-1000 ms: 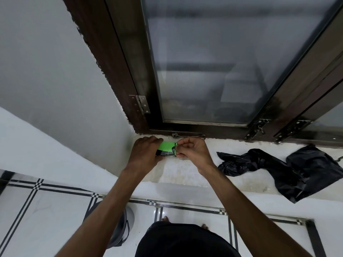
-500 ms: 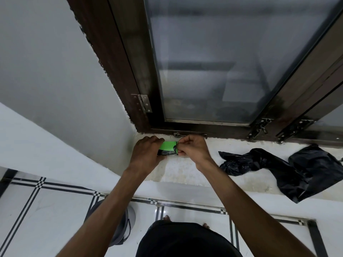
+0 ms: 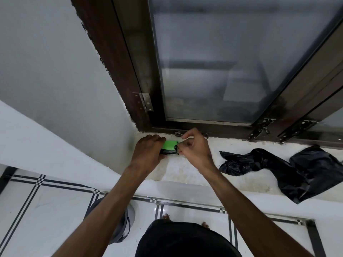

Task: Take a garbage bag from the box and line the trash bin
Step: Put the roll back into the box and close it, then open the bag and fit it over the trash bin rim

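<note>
Left hand (image 3: 148, 152) gripped green garbage-bag box (image 3: 170, 147) on window ledge (image 3: 185, 169), fingers curled round it. Right hand (image 3: 194, 148) pinched at box's end flap; what fingers (image 3: 182, 145) held, I could not tell. My judgement: steady box, draw gently. Black bag (image 3: 297, 167) lay on ledge, well apart; trash bin (image 3: 122, 223) on floor below. Against earlier frame: right-hand fingers lifted slightly; box unmoved.

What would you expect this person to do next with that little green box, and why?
Probably draw a bag out through the box's right end: the left hand grips the green box on the sill while the right hand pinches at that end.
</note>
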Demonstrator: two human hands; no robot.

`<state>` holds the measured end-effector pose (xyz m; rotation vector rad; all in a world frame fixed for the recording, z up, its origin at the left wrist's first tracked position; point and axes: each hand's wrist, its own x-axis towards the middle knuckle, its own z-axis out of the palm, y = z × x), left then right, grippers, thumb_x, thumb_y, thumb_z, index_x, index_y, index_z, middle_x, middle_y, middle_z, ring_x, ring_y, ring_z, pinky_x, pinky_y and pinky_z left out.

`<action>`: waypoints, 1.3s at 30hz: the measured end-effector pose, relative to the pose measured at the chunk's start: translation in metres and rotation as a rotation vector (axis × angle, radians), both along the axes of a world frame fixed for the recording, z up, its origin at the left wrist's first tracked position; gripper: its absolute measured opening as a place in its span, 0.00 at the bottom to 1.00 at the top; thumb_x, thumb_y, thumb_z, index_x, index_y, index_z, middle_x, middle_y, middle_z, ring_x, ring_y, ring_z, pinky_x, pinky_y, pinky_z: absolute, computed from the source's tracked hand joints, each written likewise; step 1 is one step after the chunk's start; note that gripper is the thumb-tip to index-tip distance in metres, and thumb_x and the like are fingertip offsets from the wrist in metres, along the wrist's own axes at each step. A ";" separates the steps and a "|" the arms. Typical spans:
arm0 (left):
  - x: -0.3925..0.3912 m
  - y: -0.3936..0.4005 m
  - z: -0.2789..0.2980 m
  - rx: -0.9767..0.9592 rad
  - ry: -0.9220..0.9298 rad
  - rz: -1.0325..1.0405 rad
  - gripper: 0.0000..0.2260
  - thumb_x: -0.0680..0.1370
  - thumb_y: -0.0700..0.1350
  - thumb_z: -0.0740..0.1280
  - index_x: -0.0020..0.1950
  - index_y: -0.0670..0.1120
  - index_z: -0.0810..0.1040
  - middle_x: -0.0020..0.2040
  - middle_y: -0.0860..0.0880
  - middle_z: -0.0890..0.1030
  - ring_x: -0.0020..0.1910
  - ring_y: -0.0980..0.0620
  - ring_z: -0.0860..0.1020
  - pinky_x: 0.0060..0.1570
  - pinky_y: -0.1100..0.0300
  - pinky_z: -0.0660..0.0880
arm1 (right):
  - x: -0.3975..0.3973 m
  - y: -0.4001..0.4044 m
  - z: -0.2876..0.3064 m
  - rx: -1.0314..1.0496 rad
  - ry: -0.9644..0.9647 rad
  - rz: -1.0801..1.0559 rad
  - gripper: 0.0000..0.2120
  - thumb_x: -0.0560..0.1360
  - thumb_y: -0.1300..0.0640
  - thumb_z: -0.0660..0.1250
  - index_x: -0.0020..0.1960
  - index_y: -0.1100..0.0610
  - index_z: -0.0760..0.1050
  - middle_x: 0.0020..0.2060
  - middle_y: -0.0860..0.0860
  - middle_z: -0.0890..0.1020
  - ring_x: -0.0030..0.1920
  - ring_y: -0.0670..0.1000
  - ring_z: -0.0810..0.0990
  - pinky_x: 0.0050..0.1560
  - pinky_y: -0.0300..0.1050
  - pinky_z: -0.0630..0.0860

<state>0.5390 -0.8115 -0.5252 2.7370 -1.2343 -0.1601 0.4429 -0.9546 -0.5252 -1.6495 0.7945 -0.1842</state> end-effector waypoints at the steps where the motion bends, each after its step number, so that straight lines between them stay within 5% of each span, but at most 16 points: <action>1: 0.000 0.000 0.000 0.005 -0.005 0.000 0.26 0.71 0.51 0.74 0.67 0.47 0.75 0.61 0.47 0.80 0.58 0.43 0.76 0.56 0.53 0.72 | 0.000 0.000 0.002 0.010 0.005 0.006 0.11 0.67 0.60 0.68 0.46 0.47 0.73 0.37 0.54 0.85 0.39 0.57 0.86 0.44 0.62 0.83; 7: -0.001 0.000 0.000 0.014 -0.029 0.007 0.25 0.72 0.52 0.73 0.67 0.46 0.75 0.60 0.47 0.79 0.57 0.44 0.76 0.55 0.52 0.71 | -0.007 0.009 -0.002 0.194 -0.056 -0.084 0.10 0.69 0.62 0.70 0.45 0.49 0.74 0.45 0.58 0.85 0.51 0.56 0.85 0.57 0.58 0.81; 11: 0.003 -0.003 0.004 0.007 -0.016 -0.017 0.25 0.71 0.50 0.74 0.67 0.46 0.75 0.62 0.46 0.79 0.60 0.43 0.76 0.58 0.52 0.71 | -0.011 0.006 0.000 0.360 -0.080 -0.130 0.10 0.74 0.70 0.68 0.46 0.56 0.73 0.52 0.61 0.85 0.51 0.54 0.83 0.44 0.38 0.75; 16: 0.008 -0.005 0.004 0.050 -0.010 -0.031 0.27 0.72 0.50 0.73 0.70 0.47 0.72 0.66 0.48 0.76 0.64 0.45 0.73 0.63 0.53 0.67 | -0.014 0.004 -0.003 0.371 -0.078 -0.201 0.11 0.74 0.72 0.62 0.47 0.57 0.73 0.46 0.55 0.87 0.40 0.47 0.82 0.41 0.40 0.72; 24: 0.005 0.010 0.000 0.001 -0.036 -0.018 0.36 0.70 0.55 0.74 0.74 0.47 0.66 0.70 0.47 0.71 0.67 0.43 0.69 0.66 0.49 0.65 | -0.026 0.001 -0.005 0.341 -0.071 -0.196 0.12 0.75 0.72 0.62 0.52 0.58 0.76 0.44 0.54 0.87 0.42 0.47 0.83 0.43 0.41 0.75; 33: -0.072 -0.069 0.025 -0.446 -0.005 -0.328 0.13 0.76 0.46 0.69 0.60 0.49 0.79 0.56 0.49 0.78 0.55 0.48 0.75 0.53 0.55 0.73 | -0.108 -0.063 0.032 -0.134 -0.294 -0.360 0.13 0.74 0.73 0.62 0.43 0.57 0.79 0.40 0.51 0.85 0.41 0.51 0.82 0.43 0.40 0.78; 39: -0.130 -0.146 -0.014 -0.121 0.097 -0.339 0.27 0.74 0.57 0.68 0.69 0.46 0.71 0.63 0.46 0.76 0.60 0.44 0.73 0.59 0.51 0.71 | -0.217 -0.137 0.028 -0.587 -0.156 -0.415 0.09 0.78 0.60 0.66 0.57 0.55 0.79 0.51 0.49 0.82 0.51 0.51 0.80 0.53 0.44 0.76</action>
